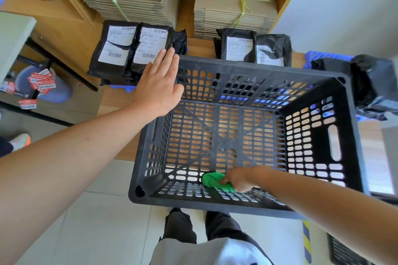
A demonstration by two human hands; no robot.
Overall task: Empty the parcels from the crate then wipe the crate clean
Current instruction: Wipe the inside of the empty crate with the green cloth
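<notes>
On the wooden worktop (200,46), black parcels (131,47) lie at 12 o'clock beyond the empty crate (258,69). The right grip (239,179) pinches a green cloth (213,180) at the crate floor's 6 o'clock edge, and the rest of the floor stretches toward 12. The left grip (158,86) is spread flat at the 10 o'clock corner.

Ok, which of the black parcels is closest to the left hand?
The second labelled parcel from the left, the right-hand one of the left pair: the left hand is over its lower corner. No other parcel is under that hand.
</notes>
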